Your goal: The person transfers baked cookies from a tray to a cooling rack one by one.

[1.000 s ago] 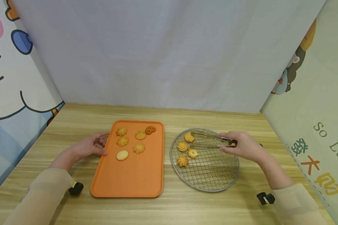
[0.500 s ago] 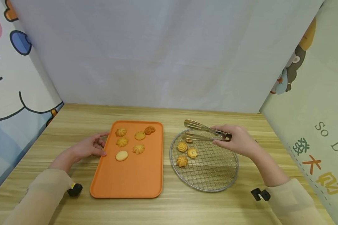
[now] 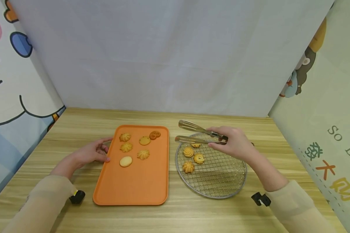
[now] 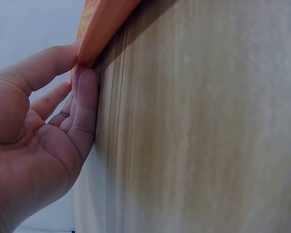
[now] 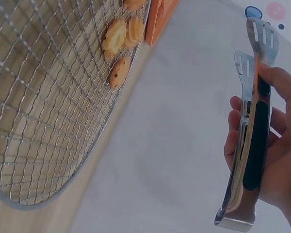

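Note:
My right hand [image 3: 231, 142] grips metal serving tongs [image 5: 250, 145] with slotted ends and dark grip pads. The tong arms stand apart with nothing between them, over the far left edge of a round wire rack [image 3: 221, 181]. Several cookies lie on the rack's left side: a swirled cookie [image 3: 188, 151], a ridged flower-shaped one [image 3: 188, 167], a ring-like one [image 3: 199, 158] and a dotted one [image 5: 120, 73] partly hidden by the tongs. My left hand [image 3: 88, 152] pinches the left rim of an orange tray [image 3: 134, 187] between thumb and fingers.
On the tray lie a pretzel-shaped cookie [image 3: 155, 135], a dotted cookie [image 3: 144, 140], a smooth oval one [image 3: 125, 161] and several ridged ones. Tray and rack stand side by side on a wooden table [image 3: 192, 216]. A pale curtain [image 3: 175, 64] hangs behind.
My right hand has lifted the tongs from around the dotted cookie on the rack and moved them left and away from me. The left hand stays at the tray's rim.

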Available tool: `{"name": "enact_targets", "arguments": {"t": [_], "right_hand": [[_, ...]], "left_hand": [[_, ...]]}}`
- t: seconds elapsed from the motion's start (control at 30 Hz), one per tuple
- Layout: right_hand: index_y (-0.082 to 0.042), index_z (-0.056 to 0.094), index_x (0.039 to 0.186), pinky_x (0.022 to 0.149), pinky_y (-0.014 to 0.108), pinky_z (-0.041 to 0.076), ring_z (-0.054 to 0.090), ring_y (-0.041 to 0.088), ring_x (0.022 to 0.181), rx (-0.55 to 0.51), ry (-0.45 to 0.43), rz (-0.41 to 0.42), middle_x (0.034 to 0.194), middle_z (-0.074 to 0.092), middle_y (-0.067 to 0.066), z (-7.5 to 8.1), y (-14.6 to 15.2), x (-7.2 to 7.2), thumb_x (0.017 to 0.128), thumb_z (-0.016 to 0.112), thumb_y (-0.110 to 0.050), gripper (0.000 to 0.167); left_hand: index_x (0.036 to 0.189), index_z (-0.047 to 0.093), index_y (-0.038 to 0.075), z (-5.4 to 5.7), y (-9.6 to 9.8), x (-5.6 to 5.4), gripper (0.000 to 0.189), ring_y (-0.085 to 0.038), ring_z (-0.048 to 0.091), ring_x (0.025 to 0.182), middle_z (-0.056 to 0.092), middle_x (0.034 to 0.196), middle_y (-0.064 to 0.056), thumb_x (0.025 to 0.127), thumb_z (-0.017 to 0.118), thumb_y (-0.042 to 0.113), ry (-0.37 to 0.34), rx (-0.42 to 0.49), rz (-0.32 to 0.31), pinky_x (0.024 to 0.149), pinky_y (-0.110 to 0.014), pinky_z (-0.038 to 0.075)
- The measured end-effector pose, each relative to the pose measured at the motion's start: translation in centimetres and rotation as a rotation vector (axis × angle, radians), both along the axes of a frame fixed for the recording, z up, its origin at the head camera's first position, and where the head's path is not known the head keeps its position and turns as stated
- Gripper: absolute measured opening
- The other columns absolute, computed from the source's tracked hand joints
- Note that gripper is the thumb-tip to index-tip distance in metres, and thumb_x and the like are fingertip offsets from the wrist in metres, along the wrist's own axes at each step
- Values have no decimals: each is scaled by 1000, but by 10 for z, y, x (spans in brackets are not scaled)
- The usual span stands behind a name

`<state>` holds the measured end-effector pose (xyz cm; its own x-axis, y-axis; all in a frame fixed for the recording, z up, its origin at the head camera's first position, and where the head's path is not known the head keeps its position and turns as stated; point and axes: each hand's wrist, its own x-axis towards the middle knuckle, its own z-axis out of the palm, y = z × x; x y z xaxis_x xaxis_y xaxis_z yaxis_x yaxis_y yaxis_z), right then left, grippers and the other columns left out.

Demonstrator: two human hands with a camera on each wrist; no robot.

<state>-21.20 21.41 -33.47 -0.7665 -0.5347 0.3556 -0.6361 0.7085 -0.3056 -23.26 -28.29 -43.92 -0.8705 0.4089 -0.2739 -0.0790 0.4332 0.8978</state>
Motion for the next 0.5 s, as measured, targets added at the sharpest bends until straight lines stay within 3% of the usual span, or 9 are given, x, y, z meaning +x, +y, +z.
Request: {"name": "enact_targets", "arguments": {"t": [0.33,0.5], "right_hand": [[-11,65,122,52,22,40,49,5,61,-44,50,45,83,67,0,-3,-27,-5,79,77,-28,48],[-11,64,123,51,22,39,50,7,61,-57,33,49,83,67,1,-4,-40,-8,79,77,-29,48]], "left_hand": [[150,11,0,0,0,-1,92,-15,53,77,42,103,-16,81,72,5,1,4,-1,71,-27,47],[150,11,0,0,0,0,92,-15,54,78,42,103,-16,81,72,5,-1,2,1,72,-27,48]]}}
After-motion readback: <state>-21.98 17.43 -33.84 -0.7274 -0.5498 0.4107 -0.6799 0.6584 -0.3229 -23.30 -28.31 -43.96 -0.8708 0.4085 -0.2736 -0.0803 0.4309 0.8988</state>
